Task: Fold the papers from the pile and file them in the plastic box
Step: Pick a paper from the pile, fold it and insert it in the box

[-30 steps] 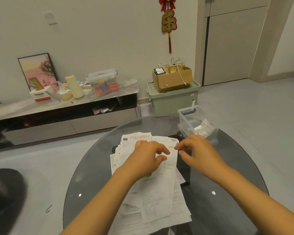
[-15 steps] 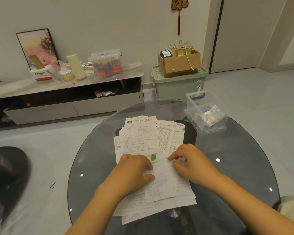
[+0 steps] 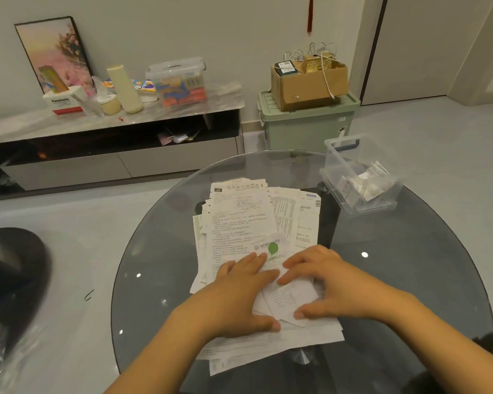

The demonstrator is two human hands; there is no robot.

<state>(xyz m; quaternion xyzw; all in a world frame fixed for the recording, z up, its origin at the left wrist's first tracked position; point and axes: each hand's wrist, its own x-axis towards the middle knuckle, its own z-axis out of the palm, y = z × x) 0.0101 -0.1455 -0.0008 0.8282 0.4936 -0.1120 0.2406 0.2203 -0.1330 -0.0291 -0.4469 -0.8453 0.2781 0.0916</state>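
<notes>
Pressing down at lower centre of the frame: left hand (image 3: 239, 297) flat on the paper pile (image 3: 239, 223), fingers straight and together, thumb lying along the near edge of a small slip (image 3: 288, 294). Right hand (image 3: 336, 285) also on that slip — fingers spread and slightly arched, tips touching the paper, thumb at its lower right corner. Slip carries a green leaf logo (image 3: 273, 248) just above the two hands' fingertips; whether it is already creased, cannot tell.

Pile sits mid-frame on the round glass tabletop (image 3: 410, 280), loose printed sheets fanned out and overlapping. Clear plastic box (image 3: 359, 177) at right of the frame near the tabletop's far edge, lid off, well apart from the pile, with a few folded papers (image 3: 367, 183) inside.

Background, upper frame — low TV console (image 3: 111, 137) with clutter on top, green storage bin (image 3: 305, 126) with a cardboard box (image 3: 308, 81) on it.
</notes>
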